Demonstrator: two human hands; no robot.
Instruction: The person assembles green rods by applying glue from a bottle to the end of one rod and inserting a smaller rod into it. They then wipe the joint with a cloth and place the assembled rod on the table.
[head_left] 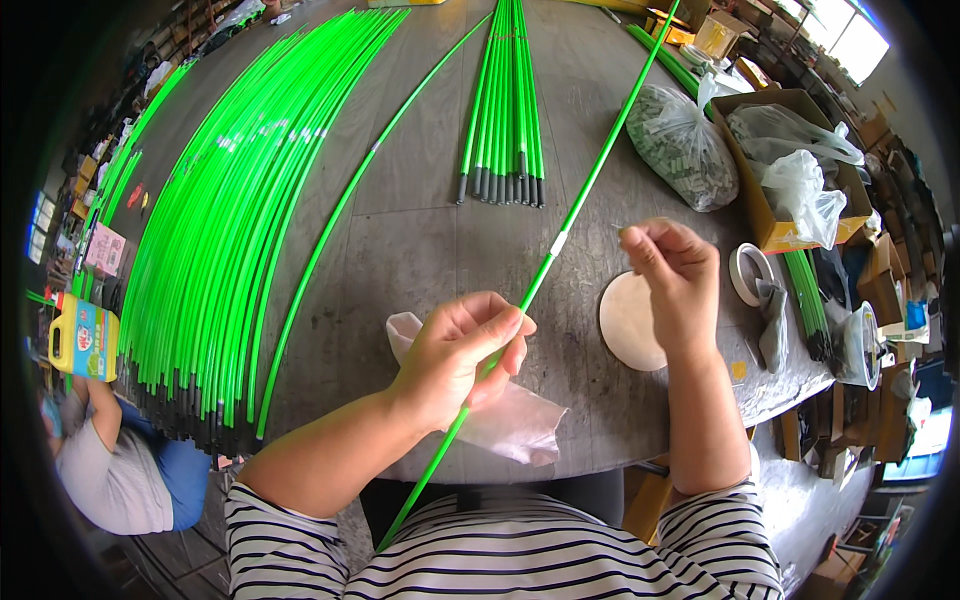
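A long thin green rod (609,150) slants across the middle, held by my left hand (465,355) with thumb and fingers wrapped round it. Above that hand a white band (558,243) sits on the rod. My right hand (680,285) is raised to the right of the rod and apart from it. Its thumb and forefinger are pinched; whatever may be between them is too small to make out. Below my right hand lies a round beige disc (627,325) on the table. A pale cloth (515,425) is partly hidden under my left hand.
Many green rods with dark ends (240,220) cover the table's left; one single rod (330,235) lies beside them. A bundle (505,120) is at the far middle. Rightward are a bag of small pieces (680,145), a cardboard box (790,232) and a tape roll (742,275). Another person (120,470) sits left.
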